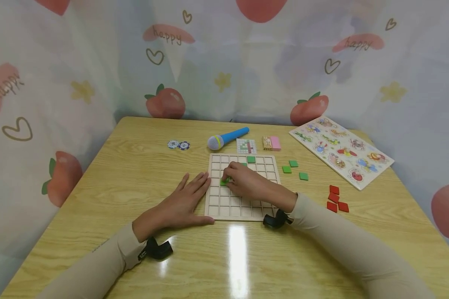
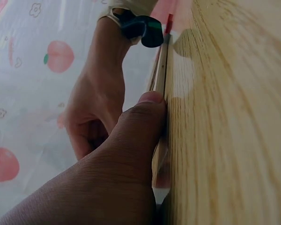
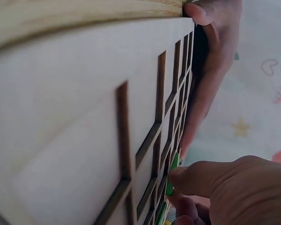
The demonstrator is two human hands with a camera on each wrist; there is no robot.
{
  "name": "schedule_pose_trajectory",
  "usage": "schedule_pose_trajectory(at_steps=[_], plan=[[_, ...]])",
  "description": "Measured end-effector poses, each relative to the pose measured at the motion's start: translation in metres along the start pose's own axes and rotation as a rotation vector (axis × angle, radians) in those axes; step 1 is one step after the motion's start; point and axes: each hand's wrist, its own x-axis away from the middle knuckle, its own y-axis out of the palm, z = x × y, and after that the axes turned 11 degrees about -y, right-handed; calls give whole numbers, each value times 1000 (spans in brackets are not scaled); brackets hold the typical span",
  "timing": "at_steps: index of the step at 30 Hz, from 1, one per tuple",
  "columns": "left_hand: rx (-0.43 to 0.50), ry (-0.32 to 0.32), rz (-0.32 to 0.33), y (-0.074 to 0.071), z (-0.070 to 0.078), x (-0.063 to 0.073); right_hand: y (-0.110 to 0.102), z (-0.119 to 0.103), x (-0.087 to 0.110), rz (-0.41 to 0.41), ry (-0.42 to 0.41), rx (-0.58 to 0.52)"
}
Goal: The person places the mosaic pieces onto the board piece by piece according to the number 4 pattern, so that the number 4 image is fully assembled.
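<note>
A wooden grid board (image 1: 230, 218) lies flat on the table. My right hand (image 1: 245, 180) reaches over it and pinches a green tile (image 1: 223, 182) at a cell near the board's left side; in the right wrist view the thumb presses that green tile (image 3: 173, 174). Another green tile (image 1: 251, 159) lies in the top row, and one more (image 1: 244, 165) is partly hidden behind the right hand. My left hand (image 1: 183, 203) rests spread on the table, its fingers along the board's left edge and its thumb at the near left corner.
Right of the board lie loose green tiles (image 1: 293, 163) and several red tiles (image 1: 333, 197). Behind it are a blue toy microphone (image 1: 232, 136), a grid pattern card (image 1: 246, 146) and a pink-and-patterned block (image 1: 271, 143). Poker chips (image 1: 184, 145) lie left, an animal picture board (image 1: 340, 151) right.
</note>
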Motion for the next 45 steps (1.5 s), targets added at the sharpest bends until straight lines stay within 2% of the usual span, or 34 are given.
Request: schedule_pose_trajectory(at_steps=[4, 7, 10, 13, 16, 20, 23, 26, 35, 39, 45], plan=[[-4, 0, 4, 0, 1, -1, -5, 2, 1, -19, -17, 7], [-4, 1, 2, -1, 2, -1, -9, 4, 8, -23, -26, -5], [-2, -4, -3, 0, 3, -1, -17, 8, 30, 57, -2, -33], [-9, -9, -7, 1, 3, 1, -25, 17, 64, 235, 92, -62], [-16, -8, -2, 0, 1, 2, -30, 34, 97, 396, 230, -93], [-16, -3, 16, 0, -1, 4, -32, 61, 126, 478, 404, -155], [-9, 6, 21, 1, -1, 4, -32, 76, 136, 481, 476, -177], [-3, 14, 13, 2, 0, 2, -28, 83, 141, 444, 506, -158], [-10, 11, 26, 2, 0, 2, -19, 90, 136, 321, 410, -2], [-3, 14, 16, 2, 1, 2, -19, 88, 137, 283, 409, 12], [-1, 11, 13, 2, 0, 2, -18, 86, 138, 285, 441, 11]])
